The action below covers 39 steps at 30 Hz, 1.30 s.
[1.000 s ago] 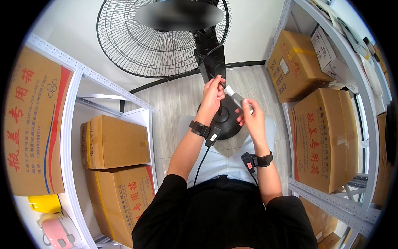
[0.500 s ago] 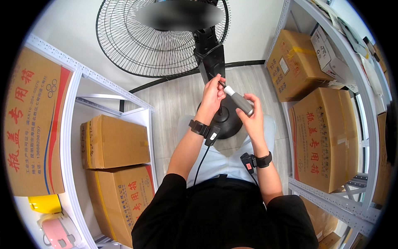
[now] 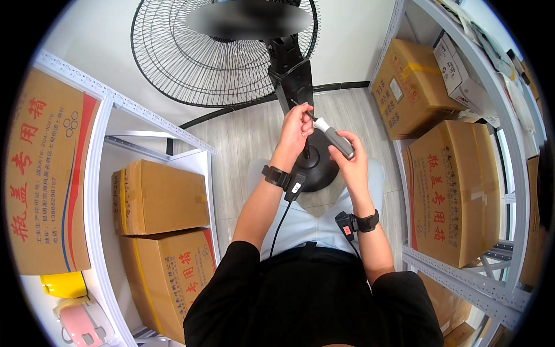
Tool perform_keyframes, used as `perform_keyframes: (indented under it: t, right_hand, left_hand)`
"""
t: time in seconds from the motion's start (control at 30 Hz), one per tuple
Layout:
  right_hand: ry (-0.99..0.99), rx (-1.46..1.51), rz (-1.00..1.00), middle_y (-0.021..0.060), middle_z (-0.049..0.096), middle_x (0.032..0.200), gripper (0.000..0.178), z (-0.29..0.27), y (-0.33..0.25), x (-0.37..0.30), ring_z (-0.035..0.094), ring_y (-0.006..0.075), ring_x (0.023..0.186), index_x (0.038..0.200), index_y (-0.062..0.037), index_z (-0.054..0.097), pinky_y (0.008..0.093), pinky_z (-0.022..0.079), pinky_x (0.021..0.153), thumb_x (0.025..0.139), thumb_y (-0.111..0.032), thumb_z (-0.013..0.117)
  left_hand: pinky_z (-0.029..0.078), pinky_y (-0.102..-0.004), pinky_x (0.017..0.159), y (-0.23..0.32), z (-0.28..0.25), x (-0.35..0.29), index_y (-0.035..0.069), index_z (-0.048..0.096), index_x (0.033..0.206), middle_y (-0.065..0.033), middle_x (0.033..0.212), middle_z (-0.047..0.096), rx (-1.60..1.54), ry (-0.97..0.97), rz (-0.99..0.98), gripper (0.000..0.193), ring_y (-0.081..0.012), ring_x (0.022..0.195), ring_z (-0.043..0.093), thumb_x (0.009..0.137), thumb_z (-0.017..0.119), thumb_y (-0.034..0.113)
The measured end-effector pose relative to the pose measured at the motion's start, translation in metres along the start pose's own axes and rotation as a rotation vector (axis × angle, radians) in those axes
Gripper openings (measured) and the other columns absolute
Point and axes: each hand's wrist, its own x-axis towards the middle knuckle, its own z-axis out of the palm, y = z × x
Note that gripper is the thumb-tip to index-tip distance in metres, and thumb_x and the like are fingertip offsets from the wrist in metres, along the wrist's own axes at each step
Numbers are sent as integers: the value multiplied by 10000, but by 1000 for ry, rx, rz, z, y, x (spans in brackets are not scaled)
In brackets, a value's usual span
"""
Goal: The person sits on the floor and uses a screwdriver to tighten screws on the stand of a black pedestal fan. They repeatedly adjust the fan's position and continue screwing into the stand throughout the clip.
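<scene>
A screwdriver point(image 3: 335, 140) with a grey handle and white collar slants in front of the black stand of a pedestal fan point(image 3: 293, 87). My left hand point(image 3: 296, 126) is closed, its fingertips pinching the dark shaft near the stand. The shaft's thin tip shows just past those fingers, close to the stand's upper housing; whether it touches a screw I cannot make out. Thumb and fingers of my right hand point(image 3: 351, 159) grip the handle from either side. Below my hands, the fan's round black base point(image 3: 321, 168) rests on the floor between my knees.
The fan's wire grille point(image 3: 191, 69) spreads at the upper left, against a white wall. Metal shelving point(image 3: 95, 173) with cardboard boxes point(image 3: 167, 196) stands on the left. More shelving and large boxes point(image 3: 454, 194) stand on the right. A cable point(image 3: 280, 228) hangs from my left wrist device.
Both hands stay almost in place on the screwdriver. The handle has shifted very slightly, and the whole view has moved a little.
</scene>
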Motion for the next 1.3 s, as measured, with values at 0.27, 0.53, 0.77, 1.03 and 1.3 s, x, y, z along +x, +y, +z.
perform_keyframes:
  t: [0.27, 0.53, 0.77, 1.03, 1.3]
  right_hand:
    - [128, 40, -51, 60, 530, 1007, 136, 2, 2, 1, 586, 113, 779, 1012, -57, 658, 225, 506, 627, 890, -101, 619]
    - [110, 83, 3, 59, 541, 1019, 155, -15, -6, -6, 597, 126, 788, 1025, -39, 647, 237, 488, 667, 901, -124, 610]
    - [88, 66, 27, 54, 551, 1023, 154, -23, -11, -12, 595, 129, 784, 1017, -34, 649, 240, 475, 674, 899, -126, 613]
    - [189, 61, -51, 51, 565, 975, 154, -40, -10, 1, 566, 114, 752, 992, -12, 652, 240, 437, 647, 887, -117, 617]
    - [235, 55, -54, 68, 547, 999, 147, -35, 2, 35, 589, 114, 736, 995, -49, 673, 233, 472, 625, 883, -131, 625]
  left_hand:
    - [290, -222, 429, 2, -6, -1, 2, 571, 966, 13, 637, 437, -26, -71, 15, 182, -81, 490, 382, 856, 535, 142]
    - [259, -218, 439, 7, 0, -6, 24, 563, 969, 28, 636, 385, -145, -66, 43, 269, -67, 491, 347, 916, 528, 286]
    - [251, -211, 435, 2, 0, -5, 29, 555, 916, 27, 626, 390, 57, 25, 150, 394, -54, 478, 321, 992, 420, 391]
    - [274, -216, 422, 5, -14, -7, -10, 532, 928, -2, 640, 401, -64, 140, 148, 277, -76, 481, 336, 985, 412, 233]
    - [330, -254, 474, 5, -29, -4, -14, 524, 934, -83, 806, 524, -205, 152, 65, 178, -138, 596, 422, 821, 493, 121]
